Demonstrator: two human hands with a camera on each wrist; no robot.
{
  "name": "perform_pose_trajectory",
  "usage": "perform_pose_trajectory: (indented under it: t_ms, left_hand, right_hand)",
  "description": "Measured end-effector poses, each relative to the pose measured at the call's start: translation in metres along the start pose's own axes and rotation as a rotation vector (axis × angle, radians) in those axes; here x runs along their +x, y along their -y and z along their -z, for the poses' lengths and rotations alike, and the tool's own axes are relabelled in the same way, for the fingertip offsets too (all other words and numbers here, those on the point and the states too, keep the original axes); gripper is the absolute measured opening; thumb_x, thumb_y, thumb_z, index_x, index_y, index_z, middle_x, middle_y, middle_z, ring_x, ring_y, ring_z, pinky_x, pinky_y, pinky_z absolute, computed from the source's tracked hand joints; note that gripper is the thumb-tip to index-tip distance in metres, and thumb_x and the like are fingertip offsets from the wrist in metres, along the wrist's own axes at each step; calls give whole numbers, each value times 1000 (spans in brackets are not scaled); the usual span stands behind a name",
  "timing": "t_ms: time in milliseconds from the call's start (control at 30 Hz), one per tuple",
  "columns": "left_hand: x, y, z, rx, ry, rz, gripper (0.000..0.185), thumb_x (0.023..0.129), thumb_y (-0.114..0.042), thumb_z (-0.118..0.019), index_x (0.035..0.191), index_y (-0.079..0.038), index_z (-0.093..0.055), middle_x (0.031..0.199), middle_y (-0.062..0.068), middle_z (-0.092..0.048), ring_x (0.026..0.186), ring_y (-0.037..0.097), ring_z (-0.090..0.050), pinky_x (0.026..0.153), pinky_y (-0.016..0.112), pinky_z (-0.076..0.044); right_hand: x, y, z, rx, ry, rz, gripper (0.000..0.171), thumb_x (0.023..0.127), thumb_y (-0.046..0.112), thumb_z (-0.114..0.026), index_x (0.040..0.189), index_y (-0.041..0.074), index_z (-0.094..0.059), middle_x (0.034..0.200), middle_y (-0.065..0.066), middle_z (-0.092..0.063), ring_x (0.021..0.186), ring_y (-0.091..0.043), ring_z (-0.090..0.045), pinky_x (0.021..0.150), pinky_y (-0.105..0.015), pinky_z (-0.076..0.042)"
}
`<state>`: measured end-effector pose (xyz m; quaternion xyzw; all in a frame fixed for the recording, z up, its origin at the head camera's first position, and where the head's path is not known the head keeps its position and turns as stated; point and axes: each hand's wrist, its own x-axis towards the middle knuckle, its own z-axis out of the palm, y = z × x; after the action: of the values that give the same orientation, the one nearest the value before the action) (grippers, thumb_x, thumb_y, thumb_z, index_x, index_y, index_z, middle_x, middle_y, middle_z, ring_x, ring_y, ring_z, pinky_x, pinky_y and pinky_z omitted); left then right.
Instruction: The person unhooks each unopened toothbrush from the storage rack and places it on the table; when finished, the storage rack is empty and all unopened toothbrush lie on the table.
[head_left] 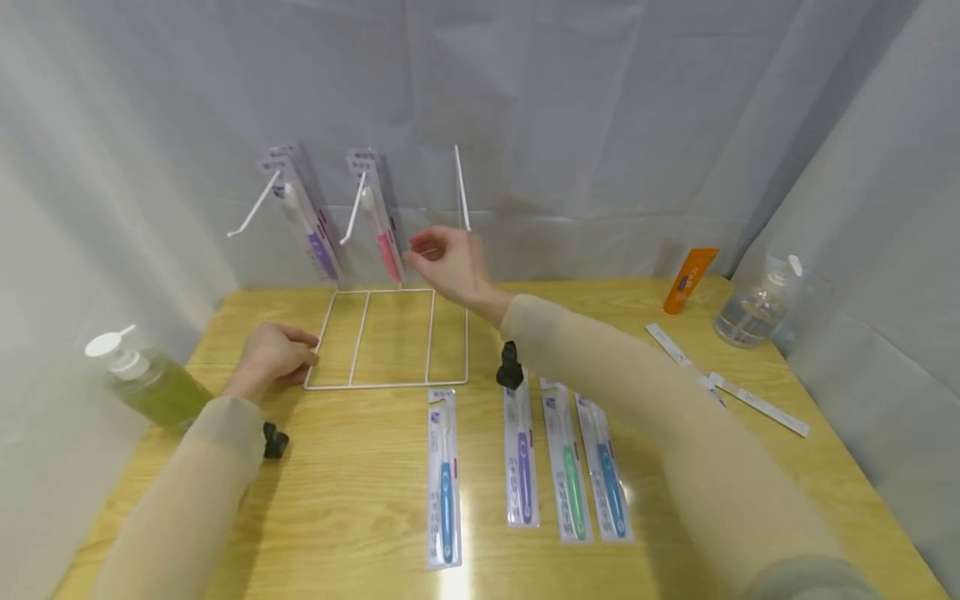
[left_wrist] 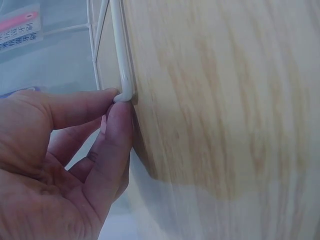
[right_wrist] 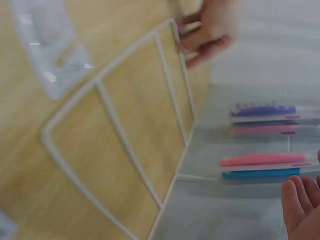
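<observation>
A white wire rack [head_left: 390, 337] stands at the back of the wooden table [head_left: 360, 517]. Its left hook carries a purple toothbrush pack [head_left: 309, 223], the middle one a pink pack [head_left: 380, 223], and the right hook [head_left: 462, 187] is bare. My left hand [head_left: 306, 352] pinches the front-left corner of the rack's base; the left wrist view shows two fingers [left_wrist: 117, 130] closed on the wire corner [left_wrist: 123, 85]. My right hand [head_left: 425, 248] hovers just right of the pink pack, fingers loosely curled and empty. Several packed toothbrushes [head_left: 521, 458] lie in a row in front of the rack.
A green pump bottle [head_left: 150, 382] stands at the left edge. At the back right are an orange tube [head_left: 690, 279] and a clear pump bottle [head_left: 753, 312]. White boxed strips [head_left: 759, 404] lie on the right. Grey curtain surrounds the table.
</observation>
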<state>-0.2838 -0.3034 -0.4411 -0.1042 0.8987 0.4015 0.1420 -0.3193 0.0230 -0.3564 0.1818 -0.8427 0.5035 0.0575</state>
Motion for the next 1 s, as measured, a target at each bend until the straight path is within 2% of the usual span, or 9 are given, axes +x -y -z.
perform_pose_trajectory:
  t_ms: [100,233,300,533,600,733,833,900,1000]
  left_hand:
    - [-3,-2,-1,-4,3,-9,51,94,-6,-78,143,8,-70,74,-4,-74,58,5,-69,60,25,-68]
    - [-4,-3,-5,0,0,-15,50,95,-5,-77,142,8,-71,71,-5,-74,57,4,-68,60,24,-67]
    - [-4,-4,-7,-3,-4,-15,49,95,-5,-77,142,8,-71,72,-5,-73,57,5,-68,60,24,-67]
    - [-2,-6,-14,-10,9,-18,50,95,-5,-77,143,7,-71,71,-6,-72,59,4,-67,61,23,-67]
    - [-1,-7,-14,-2,5,-20,50,95,-5,-76,143,7,-71,68,-7,-71,57,4,-66,59,23,-66]
    - [1,-8,-12,7,-5,-26,49,94,-5,-76,142,8,-71,66,-7,-70,55,4,-65,57,22,-65]
    - [1,-9,-12,12,-3,-22,49,94,-5,-76,141,8,-72,66,-7,-71,56,4,-66,58,22,-65]
    - [1,-9,-12,14,6,-18,49,95,-5,-76,142,8,-71,67,-6,-71,56,4,-66,58,22,-64]
    - [2,-11,-10,16,12,-18,49,96,-5,-75,143,8,-70,68,-5,-73,57,5,-67,59,22,-64]
  right_hand:
    - [19,9,-6,51,-58,17,30,103,17,-82,128,0,-79,126,-16,-84,112,-29,-83,97,-29,-69]
    - [33,19,-13,44,-84,-5,31,103,20,-83,131,6,-80,127,-10,-85,111,-23,-84,94,-25,-68]
    - [37,23,-16,25,-91,-29,28,105,23,-81,130,10,-81,125,-6,-86,109,-18,-83,91,-22,-68]
    - [36,30,-15,1,-175,-50,19,105,19,-80,121,11,-87,113,-5,-89,96,-14,-83,84,-21,-68]
    - [32,30,-12,6,-192,-43,19,105,19,-81,121,11,-87,114,-5,-89,96,-14,-83,84,-20,-68]
    - [17,28,-7,82,-173,-12,21,104,17,-80,122,7,-86,116,-11,-88,97,-20,-83,84,-21,-68]
    - [0,24,-4,202,-141,0,20,103,10,-78,119,-1,-84,114,-19,-86,93,-25,-83,81,-23,-69]
    - [-15,21,-1,277,-114,-21,20,102,7,-78,118,-4,-83,113,-23,-85,87,-24,-81,81,-26,-71]
    - [-40,18,3,380,-58,-111,22,100,6,-79,119,-4,-83,113,-25,-85,80,-18,-80,79,-31,-73]
